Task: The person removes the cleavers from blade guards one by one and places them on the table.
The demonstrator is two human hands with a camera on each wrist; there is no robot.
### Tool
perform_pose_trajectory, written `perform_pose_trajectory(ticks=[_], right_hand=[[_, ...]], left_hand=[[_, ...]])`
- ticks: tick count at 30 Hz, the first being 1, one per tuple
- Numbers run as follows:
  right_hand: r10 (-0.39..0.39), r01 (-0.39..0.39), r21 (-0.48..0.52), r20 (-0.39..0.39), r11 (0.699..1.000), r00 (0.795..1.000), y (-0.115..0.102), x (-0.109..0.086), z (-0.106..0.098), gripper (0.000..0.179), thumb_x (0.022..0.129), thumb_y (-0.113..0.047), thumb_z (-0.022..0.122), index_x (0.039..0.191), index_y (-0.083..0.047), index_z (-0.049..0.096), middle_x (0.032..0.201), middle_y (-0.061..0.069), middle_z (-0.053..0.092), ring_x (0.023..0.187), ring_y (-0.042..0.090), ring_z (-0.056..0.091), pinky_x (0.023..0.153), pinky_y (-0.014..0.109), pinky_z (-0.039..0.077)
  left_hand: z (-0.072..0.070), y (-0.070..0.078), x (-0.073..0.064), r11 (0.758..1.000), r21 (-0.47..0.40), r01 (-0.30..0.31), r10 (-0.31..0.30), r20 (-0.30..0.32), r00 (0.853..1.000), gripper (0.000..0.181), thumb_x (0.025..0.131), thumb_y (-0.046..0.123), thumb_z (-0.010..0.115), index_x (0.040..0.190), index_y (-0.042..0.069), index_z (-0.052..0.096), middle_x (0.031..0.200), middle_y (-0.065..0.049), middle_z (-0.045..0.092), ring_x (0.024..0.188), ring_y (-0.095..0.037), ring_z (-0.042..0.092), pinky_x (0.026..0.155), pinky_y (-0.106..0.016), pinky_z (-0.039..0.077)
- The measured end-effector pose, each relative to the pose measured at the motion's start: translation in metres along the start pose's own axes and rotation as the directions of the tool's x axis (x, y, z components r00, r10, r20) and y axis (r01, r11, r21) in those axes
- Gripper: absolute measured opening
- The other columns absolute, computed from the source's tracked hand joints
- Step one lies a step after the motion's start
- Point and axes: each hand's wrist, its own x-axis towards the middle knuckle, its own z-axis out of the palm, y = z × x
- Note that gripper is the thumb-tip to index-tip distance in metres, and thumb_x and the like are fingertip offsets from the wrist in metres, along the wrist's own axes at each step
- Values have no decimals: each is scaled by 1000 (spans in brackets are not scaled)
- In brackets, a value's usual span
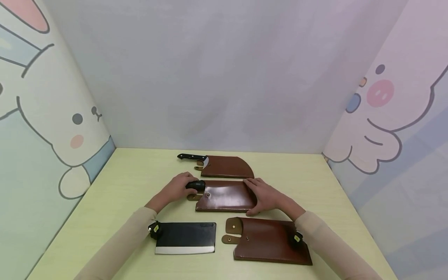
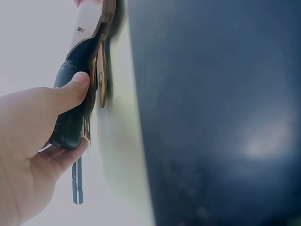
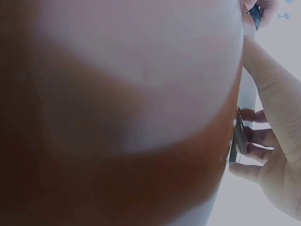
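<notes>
My left hand (image 1: 179, 187) grips the black knife handle (image 1: 198, 186), with its thumb laid along the handle in the left wrist view. The handle meets the left end of a shiny brown leather sheath (image 1: 227, 197), which hides the blade. At the sheath's opposite end, my right hand (image 1: 266, 196) holds it, fingers at the far corner and thumb by the near corner. A brown strap (image 1: 193, 197) with a snap sticks out below the handle. In the right wrist view, the fingers (image 3: 261, 136) bend around the sheath's end.
Behind lies another brown sheath (image 1: 227, 166) with a black riveted knife handle (image 1: 190, 156) sticking out left. A black cleaver blade (image 1: 185, 235) lies near my left forearm. Under my right forearm is a third brown sheath (image 1: 269, 239) with its flap unfastened. A grey wall (image 1: 217, 77) closes the back.
</notes>
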Motion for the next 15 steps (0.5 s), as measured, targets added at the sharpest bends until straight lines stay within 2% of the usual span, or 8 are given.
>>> perform_pose_trajectory(ticks=[7,15], right_hand=[[-19,19,-18,-36,1000,999,1,-4,-5,124,70,-71,82,161,-5,29,161,23,34,149,40,33,114,54,38],[-55,53,-25,-93,998,994,0,-7,-14,122,69,-68,84,160,-6,32,158,26,37,146,43,37,111,57,41]], left_hand=[[-5,5,-3,1000,18,-20,20,-13,1000,44,92,28,79,129,7,70,113,-6,64,102,-22,60,90,-44,51],[-12,10,-5,999,26,-26,28,-47,999,47,91,31,80,130,8,68,115,-6,65,104,-22,60,88,-44,51]])
